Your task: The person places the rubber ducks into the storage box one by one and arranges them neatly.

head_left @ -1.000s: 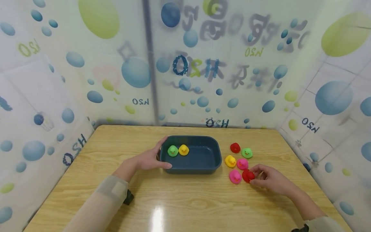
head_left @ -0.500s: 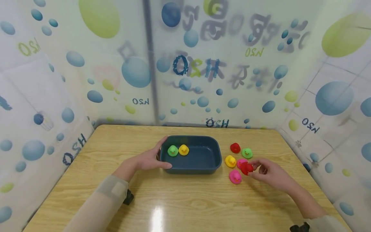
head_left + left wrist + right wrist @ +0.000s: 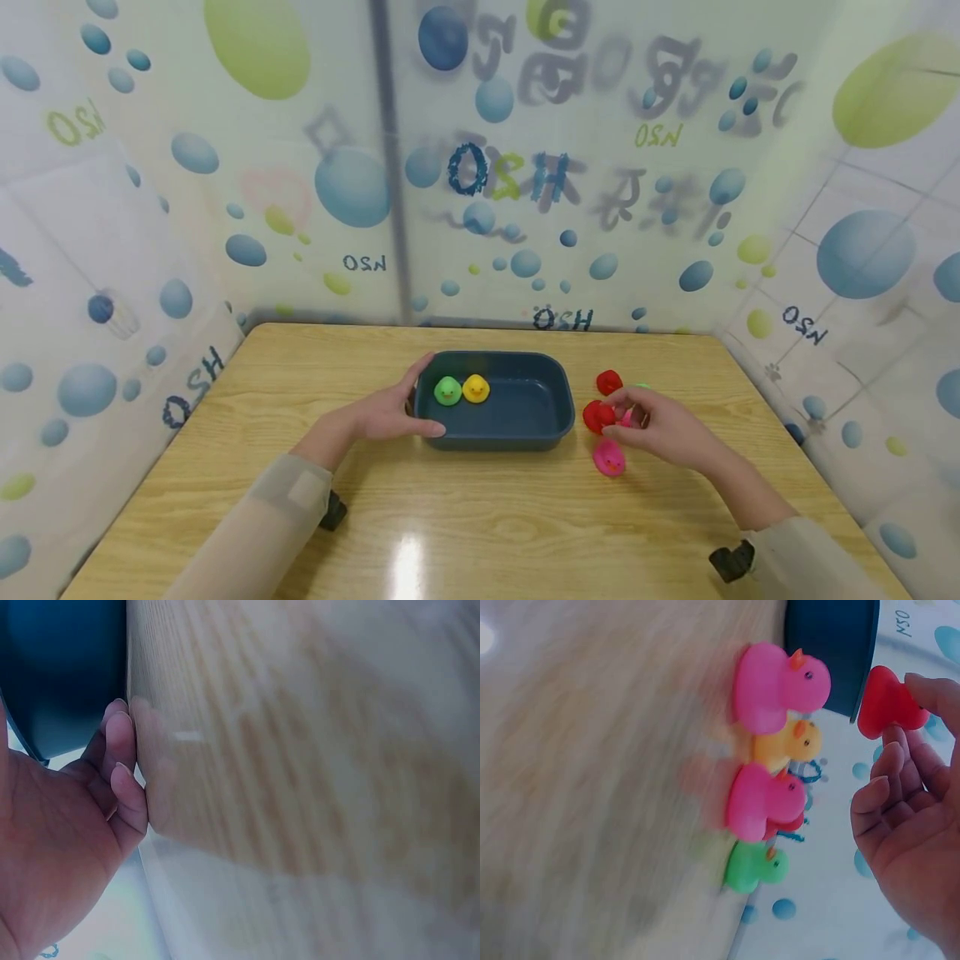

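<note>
My right hand (image 3: 671,429) pinches a red rubber duck (image 3: 596,417) between thumb and fingers. In the right wrist view, this red rubber duck (image 3: 883,703) is raised off the table. From the head view it hides the yellow rubber duck (image 3: 799,741) behind it. A dark blue tub (image 3: 498,440) has a green rubber duck (image 3: 447,392) and another yellow rubber duck (image 3: 476,388) side by side at its left. My left hand (image 3: 386,412) holds the tub's left end, its thumb at the front rim; the left wrist view shows curled fingers (image 3: 120,739) down by the table.
Right of the tub, a pink rubber duck (image 3: 609,458) sits in front and a second red duck (image 3: 609,382) behind. Another pink duck (image 3: 765,802) and a green duck (image 3: 754,866) are mostly covered by my right hand in the head view. A printed curtain (image 3: 480,275) stands behind the wooden table (image 3: 480,517).
My right hand has lifted the red rubber duck and carried it left and a little back, over the pink and yellow ducks. The left hand and tub have stayed put.
</note>
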The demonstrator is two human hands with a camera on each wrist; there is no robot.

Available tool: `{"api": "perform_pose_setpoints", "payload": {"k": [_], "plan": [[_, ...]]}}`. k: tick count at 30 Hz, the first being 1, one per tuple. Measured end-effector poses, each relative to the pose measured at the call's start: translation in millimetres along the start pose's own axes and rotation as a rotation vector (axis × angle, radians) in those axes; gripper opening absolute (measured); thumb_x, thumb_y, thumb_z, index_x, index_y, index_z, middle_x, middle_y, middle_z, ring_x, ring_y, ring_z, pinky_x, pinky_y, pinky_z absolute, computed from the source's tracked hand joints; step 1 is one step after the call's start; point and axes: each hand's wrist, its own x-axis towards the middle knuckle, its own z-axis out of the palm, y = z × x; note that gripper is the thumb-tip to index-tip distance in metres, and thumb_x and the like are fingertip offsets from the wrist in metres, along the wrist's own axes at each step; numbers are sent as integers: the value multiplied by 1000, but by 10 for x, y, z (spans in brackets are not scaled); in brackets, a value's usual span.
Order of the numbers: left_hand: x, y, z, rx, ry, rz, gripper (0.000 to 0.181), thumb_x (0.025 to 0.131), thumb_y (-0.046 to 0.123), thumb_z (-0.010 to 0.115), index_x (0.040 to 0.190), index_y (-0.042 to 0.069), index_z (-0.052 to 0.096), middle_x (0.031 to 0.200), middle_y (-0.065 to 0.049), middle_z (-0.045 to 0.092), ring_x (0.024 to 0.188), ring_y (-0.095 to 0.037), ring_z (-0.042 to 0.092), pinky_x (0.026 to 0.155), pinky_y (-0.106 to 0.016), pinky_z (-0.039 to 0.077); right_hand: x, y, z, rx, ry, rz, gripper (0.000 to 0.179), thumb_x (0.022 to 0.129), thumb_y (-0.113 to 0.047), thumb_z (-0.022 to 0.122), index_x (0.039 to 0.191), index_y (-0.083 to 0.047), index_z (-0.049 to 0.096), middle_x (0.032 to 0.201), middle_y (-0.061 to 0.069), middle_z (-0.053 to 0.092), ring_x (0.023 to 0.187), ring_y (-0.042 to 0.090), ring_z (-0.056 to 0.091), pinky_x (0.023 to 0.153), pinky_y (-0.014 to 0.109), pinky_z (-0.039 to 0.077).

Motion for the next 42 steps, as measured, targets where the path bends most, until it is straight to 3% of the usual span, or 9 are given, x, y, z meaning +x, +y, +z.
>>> {"api": "perform_pose_setpoints", "payload": {"k": [10,18,22,31,42], "plan": [[13,-10,0,-9,-3,8,130,90,64,84,174,43,-13,181,-27,21,160,-51,38,129,-71,31,329,-224,114,39,-24,-52,37,97,-29,85,127,-11,73,105,3,67,81,20,59,64,29,51],[17,-18,13,-11,-4,5,129,90,64,84,175,43,-12,182,-25,18,160,-50,38,130,-70,31,559,-332,305,58,-25,-116,36,99,-29,84,128,-11,75,107,3,69,84,18,61,68,29,53],[8,-12,14,-20,-2,4,128,90,63,84,174,46,-11,183,-23,16,161,-50,37,130,-70,31,661,-384,402,73,-17,-109,36,98,-31,85,129,-14,75,109,4,68,86,19,60,67,29,53],[-1,3,2,-22,-2,8,126,92,60,84,173,48,-11,183,-24,16,161,-50,36,130,-71,30,912,-482,603,-23,34,-124,34,99,-33,84,128,-16,77,115,14,69,88,19,54,76,31,49],[-8,26,2,-5,-1,-9,127,92,61,83,175,43,-11,182,-26,19,160,-52,36,131,-71,29,1161,-490,746,-90,-23,-81,36,98,-38,84,128,-20,77,108,0,66,94,19,57,79,31,53]]}}
